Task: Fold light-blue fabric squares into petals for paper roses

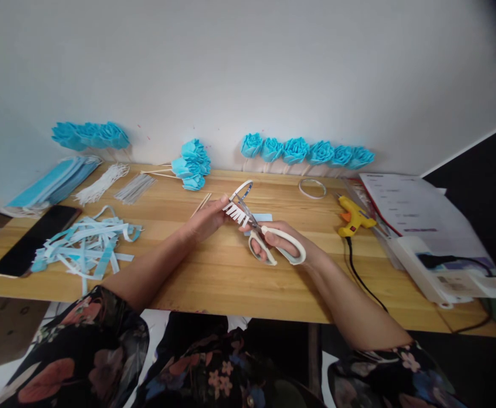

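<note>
My left hand (208,218) pinches a white strip (236,211) that has a fringe of short cuts along one edge. My right hand (288,243) grips white-handled scissors (269,241), fingers through the loops, and the blades point up and left into the strip. Both hands hover just above the wooden table (231,272), near its middle. A small light-blue piece (261,217) lies on the table behind the scissors.
Blue fabric roses (307,150) line the wall, with more roses on sticks (192,161). At left lie cut blue strips (86,243), a black phone (35,238), face masks (52,181) and white elastic loops (101,184). A yellow glue gun (352,218), papers (413,207) and a white ring (312,188) are at right.
</note>
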{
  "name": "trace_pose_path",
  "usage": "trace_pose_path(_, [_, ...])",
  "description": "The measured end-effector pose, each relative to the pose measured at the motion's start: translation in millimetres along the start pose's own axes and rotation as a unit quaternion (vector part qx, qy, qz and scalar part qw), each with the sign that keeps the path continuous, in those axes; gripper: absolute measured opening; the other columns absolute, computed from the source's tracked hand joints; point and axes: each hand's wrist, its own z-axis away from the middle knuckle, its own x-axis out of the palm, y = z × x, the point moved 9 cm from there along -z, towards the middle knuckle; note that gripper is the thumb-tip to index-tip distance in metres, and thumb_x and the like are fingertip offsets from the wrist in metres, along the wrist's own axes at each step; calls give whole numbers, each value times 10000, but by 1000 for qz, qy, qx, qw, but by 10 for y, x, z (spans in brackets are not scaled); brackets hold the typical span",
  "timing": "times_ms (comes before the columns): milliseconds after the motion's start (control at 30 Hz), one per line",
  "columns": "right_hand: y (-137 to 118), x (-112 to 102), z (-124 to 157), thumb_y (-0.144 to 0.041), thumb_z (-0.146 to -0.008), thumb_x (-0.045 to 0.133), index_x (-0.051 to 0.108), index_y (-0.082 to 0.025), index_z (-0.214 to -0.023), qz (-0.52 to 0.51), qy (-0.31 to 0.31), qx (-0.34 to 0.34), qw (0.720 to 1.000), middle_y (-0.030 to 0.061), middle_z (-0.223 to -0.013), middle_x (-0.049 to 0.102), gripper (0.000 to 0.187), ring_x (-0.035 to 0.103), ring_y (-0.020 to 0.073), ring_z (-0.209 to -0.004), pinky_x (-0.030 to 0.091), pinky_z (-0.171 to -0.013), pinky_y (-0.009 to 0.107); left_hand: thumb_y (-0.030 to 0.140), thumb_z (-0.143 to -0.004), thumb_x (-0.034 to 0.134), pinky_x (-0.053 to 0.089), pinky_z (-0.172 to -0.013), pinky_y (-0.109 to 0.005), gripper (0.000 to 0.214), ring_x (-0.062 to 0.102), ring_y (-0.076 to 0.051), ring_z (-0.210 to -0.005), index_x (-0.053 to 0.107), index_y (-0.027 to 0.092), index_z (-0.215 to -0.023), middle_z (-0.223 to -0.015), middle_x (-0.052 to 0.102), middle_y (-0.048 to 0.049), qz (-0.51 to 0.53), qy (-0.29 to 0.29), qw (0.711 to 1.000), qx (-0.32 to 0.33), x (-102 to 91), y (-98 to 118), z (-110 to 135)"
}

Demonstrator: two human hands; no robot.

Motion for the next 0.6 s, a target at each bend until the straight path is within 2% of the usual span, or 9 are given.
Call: trace_pose_path(600, [-16, 22, -11, -639, -874, 637, 626, -136, -1270, -5, -6, -3, 1000, 36, -840, 640, 641, 609, 95, -649, 483, -548, 216, 718, -759, 704, 493, -791, -359, 576, 635, -218, -799, 728, 155, -880, -837, 693, -96, 4, -4, 1000, -3, 13, -4, 11])
